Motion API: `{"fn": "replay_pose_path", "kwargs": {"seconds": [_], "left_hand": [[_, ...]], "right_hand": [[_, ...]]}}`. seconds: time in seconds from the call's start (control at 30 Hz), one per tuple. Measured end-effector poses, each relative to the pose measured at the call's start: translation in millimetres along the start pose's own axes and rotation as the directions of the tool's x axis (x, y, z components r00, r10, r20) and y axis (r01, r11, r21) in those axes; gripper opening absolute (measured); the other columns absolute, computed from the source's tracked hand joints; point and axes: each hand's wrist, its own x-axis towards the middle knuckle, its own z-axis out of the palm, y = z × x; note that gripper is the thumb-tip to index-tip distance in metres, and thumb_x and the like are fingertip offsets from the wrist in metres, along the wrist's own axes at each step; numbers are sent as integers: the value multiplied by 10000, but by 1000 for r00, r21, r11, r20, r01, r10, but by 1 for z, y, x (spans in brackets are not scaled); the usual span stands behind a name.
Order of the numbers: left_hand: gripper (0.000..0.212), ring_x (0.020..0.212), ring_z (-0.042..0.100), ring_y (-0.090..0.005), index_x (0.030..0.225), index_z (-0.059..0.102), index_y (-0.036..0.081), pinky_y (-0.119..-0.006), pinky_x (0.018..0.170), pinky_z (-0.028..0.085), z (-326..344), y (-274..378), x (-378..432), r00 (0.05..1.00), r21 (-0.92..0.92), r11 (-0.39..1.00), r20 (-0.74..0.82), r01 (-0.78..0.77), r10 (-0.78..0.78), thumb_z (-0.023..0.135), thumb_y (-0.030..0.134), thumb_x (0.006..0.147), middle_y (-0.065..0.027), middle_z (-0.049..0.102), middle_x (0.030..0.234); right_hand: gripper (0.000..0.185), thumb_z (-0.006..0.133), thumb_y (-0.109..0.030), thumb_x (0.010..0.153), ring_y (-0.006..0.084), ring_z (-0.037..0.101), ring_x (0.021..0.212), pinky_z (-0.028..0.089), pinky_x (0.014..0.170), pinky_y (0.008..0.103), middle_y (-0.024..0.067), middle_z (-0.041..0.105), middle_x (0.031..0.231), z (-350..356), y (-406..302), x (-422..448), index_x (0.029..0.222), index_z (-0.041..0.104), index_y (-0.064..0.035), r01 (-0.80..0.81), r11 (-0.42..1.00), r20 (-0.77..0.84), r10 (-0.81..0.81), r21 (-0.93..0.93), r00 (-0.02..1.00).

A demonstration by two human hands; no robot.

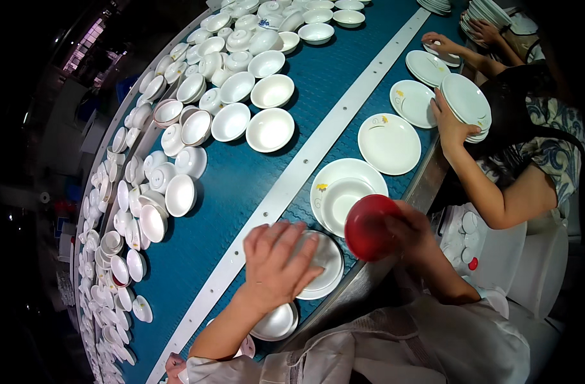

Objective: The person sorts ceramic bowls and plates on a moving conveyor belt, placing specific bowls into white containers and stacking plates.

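My right hand (412, 233), slightly blurred, grips a small red bowl (372, 228) by its near side. Just beyond the red bowl, a white bowl (342, 199) rests in a wide white dish (321, 177) with a yellow flower print. My left hand (280, 266) is palm down with its fingers apart, above a white dish (328, 264) that sits on a plate. It partly hides that dish, and whether the fingertips touch it is unclear. Under my left forearm are more white dishes (275, 324), half covered.
A long white divider strip (306, 161) splits the blue conveyor belt (235, 192). Many white bowls (270, 129) crowd its far side. At right, a co-worker's hand (450, 120) holds stacked plates (465, 103) beside flowered plates (389, 144). White tubs (498, 249) stand below the metal edge (429, 177).
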Motion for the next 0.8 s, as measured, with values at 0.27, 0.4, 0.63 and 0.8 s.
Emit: {"fn": "replay_pose_path", "kwargs": {"seconds": [0.27, 0.4, 0.63, 0.8], "left_hand": [[426, 361, 424, -141, 815, 563, 44, -274, 330, 329, 20, -272, -165, -71, -723, 69, -162, 688, -984, 536, 446, 955, -28, 463, 544], [480, 348, 470, -195, 706, 594, 27, -310, 350, 377, 20, -318, -182, -141, -565, -116, 0, 817, -990, 610, 476, 877, -70, 511, 529], [430, 490, 591, -289, 738, 615, -93, -403, 477, 454, 13, -319, -185, -186, -436, -74, -221, 897, -957, 691, 329, 769, -188, 621, 644], [204, 393, 513, -190, 956, 532, -69, -325, 331, 349, 24, -245, -138, -254, -756, -231, 88, 613, -963, 488, 60, 804, -130, 568, 605]], "right_hand": [[390, 518, -188, 944, 257, 607, 907, 544, 585, 355, 127, 596, 1068, -273, 247, -255, 1299, 500, -29, -119, 989, -963, 112, 85, 243], [528, 588, -281, 872, 370, 641, 938, 535, 622, 430, 293, 583, 1114, -366, 275, -445, 1256, 505, 71, -815, 566, -872, 330, -124, 362], [270, 498, -4, 949, 220, 631, 961, 507, 826, 319, 168, 636, 1096, -224, 146, -121, 1202, 582, 38, -31, 832, -563, -347, -554, 750], [195, 601, 26, 845, 286, 649, 764, 519, 683, 343, 160, 648, 885, -54, -18, 49, 1035, 643, 16, 722, 558, 273, -680, -409, 680]]}}
